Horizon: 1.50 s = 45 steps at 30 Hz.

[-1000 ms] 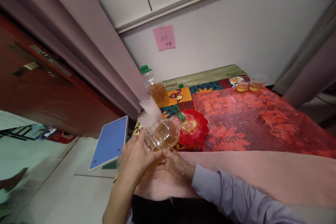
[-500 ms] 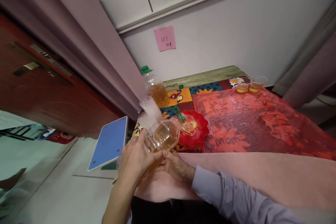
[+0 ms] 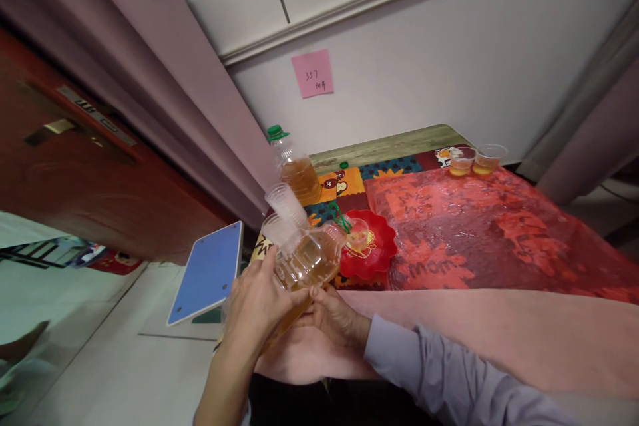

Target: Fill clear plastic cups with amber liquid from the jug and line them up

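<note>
Both hands grip a clear plastic bottle (image 3: 314, 254) of amber liquid, tilted with its neck toward the right. My left hand (image 3: 257, 303) wraps around its near left side, and my right hand (image 3: 332, 316) supports it from below. A green ring hangs at the bottle's neck. The mouth is over a clear plastic cup (image 3: 358, 234) that stands on a red scalloped plate (image 3: 384, 256); some amber liquid shows in the cup. Stacked clear cups (image 3: 285, 205) stand just behind the bottle. The bottle's base is hidden by my left hand.
A second bottle with a green cap (image 3: 299, 176) stands at the back left, near a small green cap (image 3: 344, 165). Two cups with a little liquid (image 3: 462, 163) sit at the far right corner. A blue board (image 3: 207, 273) is left of the table. Red plastic film (image 3: 459, 233) covers the right side.
</note>
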Tool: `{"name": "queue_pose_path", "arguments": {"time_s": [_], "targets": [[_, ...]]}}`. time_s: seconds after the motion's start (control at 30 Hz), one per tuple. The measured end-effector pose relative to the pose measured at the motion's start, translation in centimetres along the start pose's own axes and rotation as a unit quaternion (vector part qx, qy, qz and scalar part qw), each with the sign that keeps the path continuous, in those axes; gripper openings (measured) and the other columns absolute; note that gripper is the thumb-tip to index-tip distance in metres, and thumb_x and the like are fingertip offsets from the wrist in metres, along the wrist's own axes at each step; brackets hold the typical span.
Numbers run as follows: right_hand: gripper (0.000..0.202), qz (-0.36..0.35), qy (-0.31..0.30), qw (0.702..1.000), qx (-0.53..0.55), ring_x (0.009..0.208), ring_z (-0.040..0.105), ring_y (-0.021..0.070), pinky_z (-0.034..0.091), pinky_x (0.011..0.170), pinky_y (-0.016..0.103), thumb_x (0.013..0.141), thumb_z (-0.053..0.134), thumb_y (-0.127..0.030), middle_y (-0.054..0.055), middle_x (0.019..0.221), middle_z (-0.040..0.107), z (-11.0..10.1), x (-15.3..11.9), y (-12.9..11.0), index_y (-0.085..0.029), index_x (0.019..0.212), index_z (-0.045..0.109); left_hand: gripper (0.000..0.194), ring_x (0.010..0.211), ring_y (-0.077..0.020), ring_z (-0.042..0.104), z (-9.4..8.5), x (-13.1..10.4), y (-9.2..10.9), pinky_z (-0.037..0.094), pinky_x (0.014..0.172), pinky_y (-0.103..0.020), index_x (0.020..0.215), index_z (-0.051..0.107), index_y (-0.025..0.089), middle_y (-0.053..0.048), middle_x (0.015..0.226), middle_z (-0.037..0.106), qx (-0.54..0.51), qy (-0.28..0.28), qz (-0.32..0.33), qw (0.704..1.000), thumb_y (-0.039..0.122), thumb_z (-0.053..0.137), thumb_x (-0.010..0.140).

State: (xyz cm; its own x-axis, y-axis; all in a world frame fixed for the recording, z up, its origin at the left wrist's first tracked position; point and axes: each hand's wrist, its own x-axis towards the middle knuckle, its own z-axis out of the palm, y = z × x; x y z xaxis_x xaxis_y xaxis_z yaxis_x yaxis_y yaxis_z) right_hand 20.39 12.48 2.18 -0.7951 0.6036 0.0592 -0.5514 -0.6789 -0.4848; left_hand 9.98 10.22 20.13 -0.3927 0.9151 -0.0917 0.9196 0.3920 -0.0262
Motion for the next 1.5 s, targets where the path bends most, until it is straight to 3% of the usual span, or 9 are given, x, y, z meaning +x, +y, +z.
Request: {"name": "queue_pose_path", "arguments": {"time_s": [0.73, 1.5], "targets": [[0.075, 0.005, 0.011, 1.000, 0.007, 0.107, 0.081, 0.0303, 0.065, 0.101, 0.058, 0.080, 0.094, -0.069, 0.010, 0.128, 0.082, -0.41, 0.20, 0.31, -0.026, 0.135, 0.065, 0.096, 0.122, -0.0468, 0.075, 0.88, 0.37, -0.30, 0.057, 0.101, -0.055, 0.156, 0.060, 0.018, -0.022, 0.127, 0.079, -0.006, 0.033, 0.001, 0.999, 0.065, 0.082, 0.076], [0.076, 0.005, 0.008, 1.000, 0.007, 0.114, 0.080, 0.0317, 0.062, 0.105, 0.061, 0.081, 0.092, -0.070, 0.012, 0.134, 0.080, -0.11, -0.02, -0.11, -0.025, 0.136, 0.063, 0.099, 0.129, -0.0465, 0.073, 0.39, 0.20, 0.17, 0.055, 0.107, -0.055, 0.163, 0.054, 0.015, -0.024, 0.135, 0.076, 0.006, 0.011, -0.008, 1.000, 0.063, 0.078, 0.080]]}}
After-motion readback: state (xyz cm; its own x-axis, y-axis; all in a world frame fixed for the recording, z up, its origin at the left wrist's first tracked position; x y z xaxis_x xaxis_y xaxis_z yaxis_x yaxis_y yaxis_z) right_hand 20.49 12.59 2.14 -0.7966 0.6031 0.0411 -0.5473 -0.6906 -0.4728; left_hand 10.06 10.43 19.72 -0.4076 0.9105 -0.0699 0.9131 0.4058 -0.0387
